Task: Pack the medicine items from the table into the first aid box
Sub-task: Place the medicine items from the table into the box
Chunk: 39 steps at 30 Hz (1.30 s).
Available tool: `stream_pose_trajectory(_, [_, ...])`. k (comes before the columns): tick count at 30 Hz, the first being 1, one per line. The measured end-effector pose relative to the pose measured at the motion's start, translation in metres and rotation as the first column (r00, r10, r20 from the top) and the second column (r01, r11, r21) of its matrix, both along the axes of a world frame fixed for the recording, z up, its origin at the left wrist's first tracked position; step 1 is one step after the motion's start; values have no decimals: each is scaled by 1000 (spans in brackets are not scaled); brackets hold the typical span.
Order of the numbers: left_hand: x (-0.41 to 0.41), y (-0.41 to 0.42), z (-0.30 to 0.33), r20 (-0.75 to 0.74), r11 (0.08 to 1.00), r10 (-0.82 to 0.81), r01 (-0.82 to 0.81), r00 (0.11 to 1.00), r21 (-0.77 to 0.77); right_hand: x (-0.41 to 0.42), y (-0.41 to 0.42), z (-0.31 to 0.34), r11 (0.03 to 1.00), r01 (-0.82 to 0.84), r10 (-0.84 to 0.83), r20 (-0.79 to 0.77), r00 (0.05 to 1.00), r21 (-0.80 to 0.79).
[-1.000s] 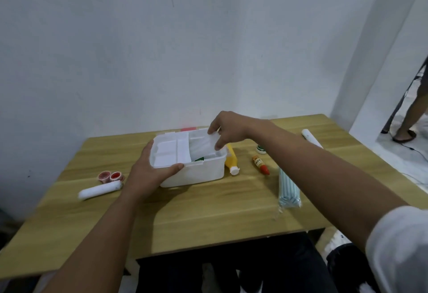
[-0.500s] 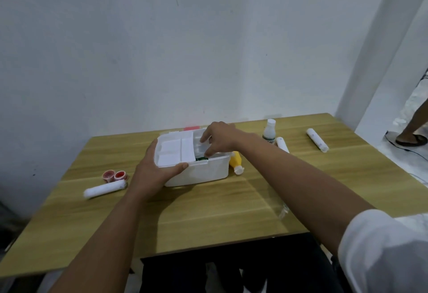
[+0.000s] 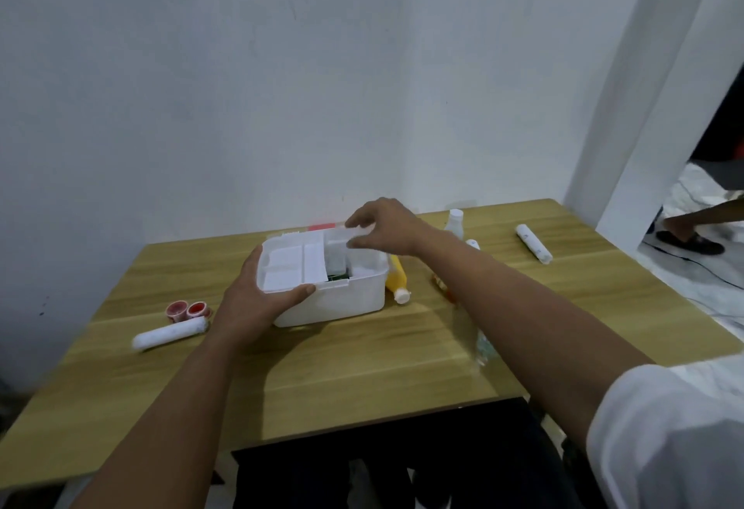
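Note:
The white first aid box [image 3: 342, 301] stands open in the middle of the wooden table [image 3: 362, 367], with a white divided tray [image 3: 290, 265] over its left half. My left hand [image 3: 257, 303] grips the box's front left corner, thumb on the rim. My right hand [image 3: 386, 228] hovers over the back right of the box, thumb and fingers pinched on the top edge of a white packet [image 3: 336, 252] that stands inside. A yellow bottle [image 3: 395, 277] lies against the box's right side. Something green shows in the box under the tray.
Left of the box lie a white roll [image 3: 169, 333] and two red pots [image 3: 187, 309]. To the right are a white bottle [image 3: 455, 222], a white roll [image 3: 533, 243], and a small orange tube [image 3: 441, 283] and striped pack [image 3: 483, 343] partly hidden by my forearm. A person's foot [image 3: 692, 240] is in the doorway.
My right hand went down into the box with the white packet, then rose to the back rim. My left hand has stayed on the box.

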State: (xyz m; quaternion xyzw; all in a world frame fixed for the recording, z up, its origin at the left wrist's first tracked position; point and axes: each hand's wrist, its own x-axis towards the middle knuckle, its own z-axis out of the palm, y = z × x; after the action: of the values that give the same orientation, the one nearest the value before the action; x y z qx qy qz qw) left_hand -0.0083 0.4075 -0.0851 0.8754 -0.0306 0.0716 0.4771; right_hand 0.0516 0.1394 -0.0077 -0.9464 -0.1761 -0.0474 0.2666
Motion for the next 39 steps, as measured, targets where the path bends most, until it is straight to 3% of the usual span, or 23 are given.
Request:
stream_pose_trajectory(3, [-2, -4, 0, 17, 1000, 22, -22, 1000, -8, -11, -36, 13, 987, 103, -112, 68, 991, 120])
stream_pose_trajectory(5, [-2, -4, 1, 37, 1000, 26, -26, 999, -18, -23, -57, 22, 977, 191, -198, 63, 978, 97])
stream_pose_trajectory(10, [-1, 3, 3, 31, 1000, -5, 5, 999, -4, -61, -87, 40, 875, 376, -432, -141, 891, -306])
stream_pose_trajectory(15, [-2, 2, 10, 48, 999, -40, 39, 998, 9, -116, -87, 52, 680, 317, -610, -270, 745, -661])
stream_pose_trajectory(17, [-4, 0, 11, 47, 999, -44, 43, 998, 9, -123, -90, 42, 666, 283, -650, -350, 674, -691])
stream_pose_trajectory(20, [-6, 0, 10, 43, 999, -43, 43, 998, 5, -124, -91, 20, 734, 275, -654, -538, 532, -621])
stream_pose_trajectory(25, [-8, 2, 13, 36, 1000, -29, 29, 999, -11, -125, -85, 46, 759, 307, -577, -374, 726, -575])
stream_pose_trajectory(31, [-7, 6, 9, -12, 1000, -22, 22, 1000, -13, -103, -51, 93, 882, 277, -349, -131, 928, -382])
stream_pose_trajectory(35, [-5, 5, 9, -2, 1000, 1, -1, 1000, -6, -79, -13, 85, 951, 114, -140, -73, 987, -286])
stream_pose_trajectory(39, [-5, 2, 7, 8, 1000, 2, -1, 1000, -10, -52, 11, 61, 950, -16, -19, -109, 994, -311])
